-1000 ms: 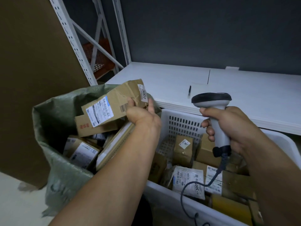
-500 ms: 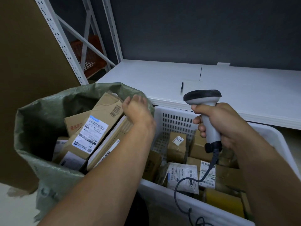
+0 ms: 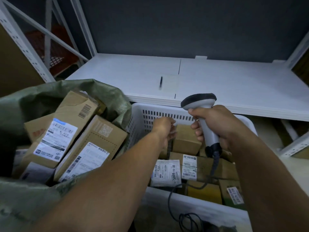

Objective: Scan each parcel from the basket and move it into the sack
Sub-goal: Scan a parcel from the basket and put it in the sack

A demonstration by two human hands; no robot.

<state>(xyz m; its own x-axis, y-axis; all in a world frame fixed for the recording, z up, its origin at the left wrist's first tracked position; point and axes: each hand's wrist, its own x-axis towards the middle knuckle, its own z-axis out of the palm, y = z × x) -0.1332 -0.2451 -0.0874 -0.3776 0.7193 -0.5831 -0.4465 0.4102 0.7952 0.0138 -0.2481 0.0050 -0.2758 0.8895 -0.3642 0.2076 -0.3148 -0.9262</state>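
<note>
My left hand (image 3: 164,129) was inside the white perforated plastic basket (image 3: 150,113), at the left edge of a small brown cardboard parcel (image 3: 186,139) that stood close to the basket's far wall. The hand was blurred, its fingers bent toward the box, and I cannot tell whether they gripped it or only touched it. My right hand (image 3: 217,127) was wrapped around the handle of the grey handheld barcode scanner (image 3: 199,102), black-headed and held upright just right of that parcel, its black cable (image 3: 214,160) trailing down over the basket's near rim. Under my hands lay more parcels, among them a white plastic mailer (image 3: 167,173) marked 3005. To the left, against the basket, stood the open green woven sack (image 3: 113,96) with labelled brown cardboard boxes (image 3: 75,118) piled inside. Beyond both lay a white shelf board (image 3: 225,81) with a black pen (image 3: 160,82) on it.
</note>
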